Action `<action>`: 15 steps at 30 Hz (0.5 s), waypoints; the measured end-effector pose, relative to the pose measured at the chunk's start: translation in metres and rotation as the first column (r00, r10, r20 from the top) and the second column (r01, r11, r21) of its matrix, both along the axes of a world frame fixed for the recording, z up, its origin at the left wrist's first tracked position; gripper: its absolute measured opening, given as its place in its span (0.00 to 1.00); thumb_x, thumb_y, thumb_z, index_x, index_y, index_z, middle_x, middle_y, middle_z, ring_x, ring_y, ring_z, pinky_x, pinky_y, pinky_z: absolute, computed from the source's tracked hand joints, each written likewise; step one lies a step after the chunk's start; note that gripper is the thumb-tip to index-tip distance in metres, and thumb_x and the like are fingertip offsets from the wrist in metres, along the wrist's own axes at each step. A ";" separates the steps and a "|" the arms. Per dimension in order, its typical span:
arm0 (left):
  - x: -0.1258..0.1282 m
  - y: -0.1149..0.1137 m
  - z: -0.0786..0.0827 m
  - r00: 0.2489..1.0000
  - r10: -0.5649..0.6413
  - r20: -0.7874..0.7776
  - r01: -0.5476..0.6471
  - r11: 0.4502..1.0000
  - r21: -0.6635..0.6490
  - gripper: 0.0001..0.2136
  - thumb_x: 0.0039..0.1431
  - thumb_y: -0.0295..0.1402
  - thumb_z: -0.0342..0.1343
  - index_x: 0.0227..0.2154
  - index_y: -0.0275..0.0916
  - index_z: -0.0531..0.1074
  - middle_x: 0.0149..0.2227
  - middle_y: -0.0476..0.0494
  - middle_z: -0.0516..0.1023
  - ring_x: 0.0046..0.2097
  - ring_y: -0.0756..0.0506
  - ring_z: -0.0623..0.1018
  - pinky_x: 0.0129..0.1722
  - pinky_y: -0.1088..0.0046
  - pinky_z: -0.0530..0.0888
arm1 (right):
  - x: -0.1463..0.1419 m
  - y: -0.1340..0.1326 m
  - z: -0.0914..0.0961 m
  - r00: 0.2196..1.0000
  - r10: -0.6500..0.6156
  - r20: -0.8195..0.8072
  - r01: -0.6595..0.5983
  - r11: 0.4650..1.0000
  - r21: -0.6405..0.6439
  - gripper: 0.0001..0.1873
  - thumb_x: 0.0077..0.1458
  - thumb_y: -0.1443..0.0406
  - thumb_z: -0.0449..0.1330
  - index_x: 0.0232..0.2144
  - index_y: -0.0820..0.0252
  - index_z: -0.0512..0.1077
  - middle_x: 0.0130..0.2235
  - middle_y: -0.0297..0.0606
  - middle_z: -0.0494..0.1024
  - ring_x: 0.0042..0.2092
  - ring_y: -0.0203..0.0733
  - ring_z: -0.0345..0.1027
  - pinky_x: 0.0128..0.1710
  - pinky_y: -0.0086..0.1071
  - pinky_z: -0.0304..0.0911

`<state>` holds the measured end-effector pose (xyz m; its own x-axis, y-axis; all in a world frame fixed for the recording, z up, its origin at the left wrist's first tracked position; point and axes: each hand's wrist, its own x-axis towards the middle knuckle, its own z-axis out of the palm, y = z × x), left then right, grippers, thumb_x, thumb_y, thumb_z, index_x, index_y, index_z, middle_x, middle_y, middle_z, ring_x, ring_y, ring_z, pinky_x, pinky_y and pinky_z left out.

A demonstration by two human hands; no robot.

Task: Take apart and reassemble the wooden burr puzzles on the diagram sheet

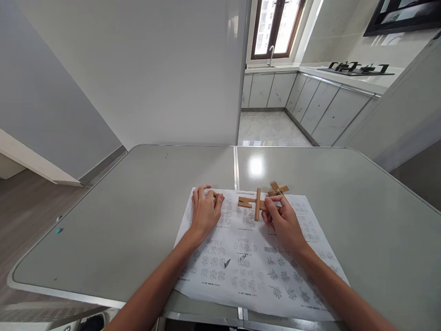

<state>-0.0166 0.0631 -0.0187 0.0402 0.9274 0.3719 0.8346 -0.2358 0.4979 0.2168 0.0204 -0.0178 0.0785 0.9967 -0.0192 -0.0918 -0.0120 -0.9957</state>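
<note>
A crossed pair of wooden puzzle sticks (253,203) is held just above a printed instruction sheet (255,266) on the grey table (138,211). My right hand (280,220) pinches the right end of the flat notched stick. My left hand (206,209) rests on the sheet's upper left corner with its fingers curled inward; a small wooden piece may be under the fingertips, but I cannot make it out. Another small cluster of wooden pieces (277,188) lies just behind my right hand.
The table's far edge meets a white partition wall (155,69). Beyond it on the right, a kitchen opens with cabinets (320,103), a hob (358,69) and a window. A small teal mark (59,230) sits near the table's left rim.
</note>
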 end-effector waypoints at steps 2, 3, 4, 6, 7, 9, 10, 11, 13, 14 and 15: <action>-0.001 0.000 -0.001 1.000 0.005 -0.014 -0.005 1.000 -0.015 0.11 0.73 0.37 0.52 0.36 0.39 0.74 0.55 0.33 0.71 0.64 0.32 0.65 0.62 0.45 0.67 | 0.000 0.000 0.001 1.000 0.014 0.001 -0.014 1.000 -0.003 0.24 0.65 0.41 0.61 0.37 0.52 0.63 0.21 0.26 0.70 0.20 0.33 0.55 0.20 0.27 0.52; -0.001 0.000 -0.001 1.000 0.006 -0.020 -0.007 1.000 -0.024 0.11 0.72 0.38 0.53 0.36 0.39 0.75 0.56 0.32 0.70 0.64 0.32 0.64 0.63 0.46 0.66 | 0.000 0.000 0.001 1.000 0.024 0.003 -0.024 1.000 -0.007 0.24 0.65 0.41 0.61 0.37 0.52 0.63 0.22 0.26 0.70 0.21 0.33 0.55 0.20 0.27 0.52; -0.002 0.000 -0.002 1.000 0.009 -0.026 -0.010 0.999 -0.031 0.11 0.72 0.38 0.53 0.37 0.38 0.75 0.56 0.32 0.70 0.64 0.32 0.64 0.63 0.46 0.66 | 0.000 -0.001 0.001 1.000 0.031 0.004 -0.031 0.999 -0.012 0.24 0.65 0.41 0.60 0.37 0.52 0.63 0.22 0.26 0.70 0.20 0.33 0.54 0.19 0.27 0.52; -0.003 -0.001 -0.002 0.999 0.019 -0.042 -0.020 0.999 -0.032 0.11 0.72 0.38 0.53 0.37 0.38 0.75 0.57 0.31 0.70 0.65 0.31 0.64 0.63 0.45 0.66 | 0.000 -0.001 0.001 0.999 0.043 0.003 -0.043 0.999 -0.021 0.24 0.65 0.41 0.60 0.37 0.52 0.63 0.22 0.26 0.70 0.20 0.33 0.53 0.19 0.26 0.51; -0.003 -0.001 -0.002 0.998 0.025 -0.052 -0.026 0.999 -0.025 0.10 0.72 0.38 0.54 0.38 0.38 0.75 0.57 0.31 0.70 0.65 0.31 0.64 0.63 0.45 0.66 | 0.000 -0.001 0.001 0.999 0.047 0.000 -0.047 0.999 -0.023 0.24 0.65 0.41 0.60 0.37 0.52 0.63 0.22 0.26 0.70 0.20 0.33 0.53 0.19 0.26 0.51; -0.003 -0.001 -0.001 0.997 0.032 -0.067 -0.031 1.000 0.004 0.08 0.71 0.37 0.55 0.41 0.38 0.75 0.58 0.30 0.70 0.64 0.31 0.65 0.63 0.45 0.66 | 0.000 -0.002 0.001 0.999 0.054 -0.006 -0.054 0.998 -0.018 0.24 0.65 0.41 0.60 0.37 0.52 0.62 0.21 0.26 0.70 0.19 0.32 0.53 0.19 0.26 0.50; -0.003 -0.001 0.000 0.997 0.029 -0.067 -0.027 0.999 0.028 0.08 0.70 0.36 0.56 0.43 0.38 0.75 0.58 0.31 0.70 0.64 0.31 0.65 0.63 0.45 0.66 | 0.000 -0.002 0.001 0.998 0.060 -0.008 -0.060 0.998 -0.015 0.24 0.65 0.41 0.61 0.37 0.52 0.62 0.21 0.26 0.70 0.19 0.32 0.53 0.19 0.26 0.50; -0.002 -0.001 0.001 0.998 0.019 -0.059 -0.015 0.998 0.057 0.07 0.70 0.36 0.57 0.44 0.38 0.75 0.59 0.31 0.71 0.64 0.31 0.66 0.62 0.45 0.66 | 0.000 -0.002 0.001 0.998 0.068 -0.009 -0.068 0.998 -0.013 0.24 0.65 0.42 0.61 0.37 0.52 0.62 0.21 0.26 0.71 0.19 0.32 0.53 0.19 0.26 0.50; 0.000 -0.004 0.005 0.999 -0.036 -0.008 0.037 0.995 0.097 0.07 0.70 0.36 0.56 0.45 0.40 0.74 0.56 0.33 0.74 0.59 0.33 0.71 0.60 0.49 0.68 | 0.000 -0.002 0.001 0.996 0.085 -0.015 -0.085 0.996 -0.012 0.23 0.65 0.42 0.61 0.38 0.52 0.63 0.22 0.26 0.71 0.19 0.32 0.54 0.19 0.26 0.51; 0.002 -0.005 0.007 0.996 -0.080 0.041 0.076 0.993 0.089 0.07 0.71 0.37 0.54 0.44 0.40 0.74 0.53 0.35 0.77 0.55 0.36 0.74 0.57 0.52 0.70 | 0.000 -0.002 0.001 0.995 0.093 -0.020 -0.094 0.995 -0.014 0.23 0.65 0.42 0.60 0.38 0.52 0.63 0.22 0.26 0.71 0.19 0.32 0.54 0.18 0.26 0.51; 0.004 -0.008 0.009 0.986 -0.129 0.107 0.123 0.991 0.058 0.08 0.73 0.38 0.53 0.44 0.41 0.74 0.48 0.38 0.79 0.49 0.39 0.77 0.53 0.57 0.73 | -0.001 -0.002 0.000 0.995 0.101 -0.023 -0.102 0.995 -0.015 0.23 0.65 0.42 0.60 0.38 0.53 0.63 0.22 0.26 0.71 0.19 0.32 0.54 0.19 0.26 0.51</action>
